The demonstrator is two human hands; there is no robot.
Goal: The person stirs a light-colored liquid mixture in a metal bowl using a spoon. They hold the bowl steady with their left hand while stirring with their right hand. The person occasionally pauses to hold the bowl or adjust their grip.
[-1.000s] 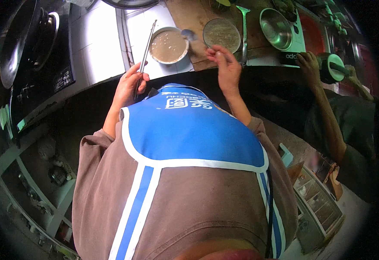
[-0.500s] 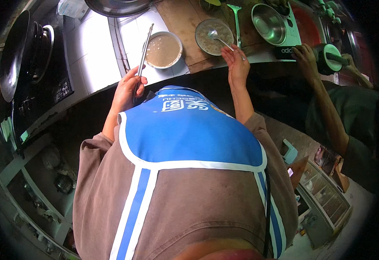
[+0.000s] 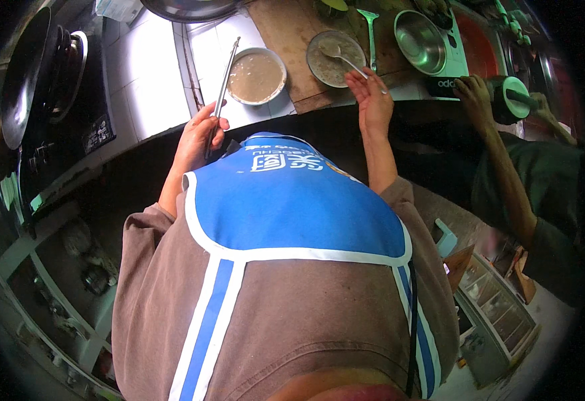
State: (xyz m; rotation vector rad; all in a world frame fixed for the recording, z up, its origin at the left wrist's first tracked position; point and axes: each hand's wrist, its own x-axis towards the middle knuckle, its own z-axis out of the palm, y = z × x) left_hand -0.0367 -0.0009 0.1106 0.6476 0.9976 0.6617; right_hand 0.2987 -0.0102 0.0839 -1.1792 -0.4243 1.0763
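My left hand [image 3: 201, 137] is closed around a pair of long, thin metal tongs [image 3: 224, 80], which point up and away beside a white bowl [image 3: 283, 79] of greyish-beige batter. The tongs' tips are above the counter, just left of that bowl. Held by its handle in my right hand [image 3: 374, 107] is a metal spoon [image 3: 352, 65]. Its head is inside a shallow round bowl [image 3: 310, 64] with cloudy, lumpy contents, on a brown wooden board. How deep the spoon's head sits in them I cannot tell.
A green-lit spatula [image 3: 370, 41] and a steel bowl [image 3: 399, 47] are to the right. Another person's hand [image 3: 474, 93] grips a dark object with a round green-and-white end [image 3: 510, 99]. Dark woks [image 3: 28, 80] stand at the left; a large dark pan [image 3: 192, 12] lies at the back.
My right hand has shifted slightly right with the spoon. The spoon's head looked shiny before and now appears dull brown. My left hand keeps its hold on the tongs.
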